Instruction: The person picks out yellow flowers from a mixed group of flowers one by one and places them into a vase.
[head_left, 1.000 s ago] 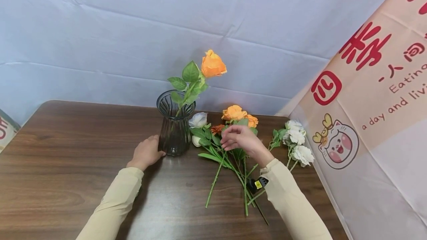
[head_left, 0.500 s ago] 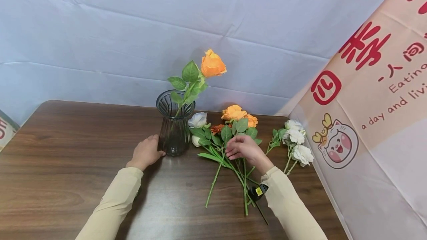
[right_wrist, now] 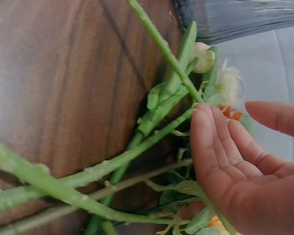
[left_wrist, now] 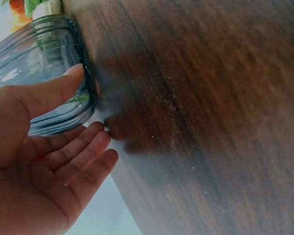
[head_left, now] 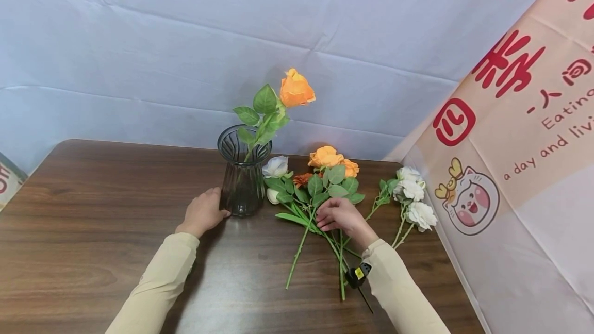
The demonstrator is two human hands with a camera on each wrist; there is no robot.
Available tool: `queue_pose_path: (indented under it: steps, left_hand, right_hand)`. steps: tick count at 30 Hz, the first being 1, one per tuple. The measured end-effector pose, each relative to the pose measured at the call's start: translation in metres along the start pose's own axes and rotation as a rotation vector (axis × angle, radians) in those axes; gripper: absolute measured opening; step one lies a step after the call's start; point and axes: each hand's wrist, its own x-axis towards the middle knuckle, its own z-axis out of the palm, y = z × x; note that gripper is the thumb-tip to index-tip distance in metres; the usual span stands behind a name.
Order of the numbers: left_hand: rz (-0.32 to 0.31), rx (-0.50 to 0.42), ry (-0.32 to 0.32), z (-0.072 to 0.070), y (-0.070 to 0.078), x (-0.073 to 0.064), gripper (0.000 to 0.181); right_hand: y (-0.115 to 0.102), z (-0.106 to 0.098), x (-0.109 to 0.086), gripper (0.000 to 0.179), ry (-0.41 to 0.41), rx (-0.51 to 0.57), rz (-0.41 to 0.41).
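Observation:
A dark grey ribbed glass vase point(head_left: 243, 184) stands upright on the table, one orange rose point(head_left: 297, 89) leaning to the right in it. My left hand point(head_left: 202, 213) holds the vase low on its left side; the left wrist view has the thumb point(left_wrist: 54, 90) on the glass and the other fingers round the far side. Over a pile of loose flowers hovers my right hand point(head_left: 342, 218), fingertips at the green stems point(right_wrist: 122, 159). Its thumb stands apart from the fingers, with no stem pinched between them. Orange blooms point(head_left: 326, 157) top that pile, partly covered by leaves.
White flowers point(head_left: 421, 215) lie at the right near the printed side sheet point(head_left: 501, 169). A bluish-white bloom point(head_left: 276, 167) and a white bud point(head_left: 272, 196) lie beside the vase. Behind the wooden table point(head_left: 116, 220) hangs a pale cloth point(head_left: 162, 55).
My right hand has come down and slightly right over the flower pile, uncovering green leaves below the orange blooms. The left hand and the vase have stayed in place.

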Motion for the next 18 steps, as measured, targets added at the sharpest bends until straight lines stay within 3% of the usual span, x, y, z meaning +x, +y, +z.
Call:
queue_pose_path:
  steps: [18]
  left_hand:
    - [0.008, -0.001, -0.004, 0.001, -0.002, 0.000, 0.063]
  right_hand:
    - [0.015, 0.007, 0.009, 0.020, 0.018, 0.035, 0.028]
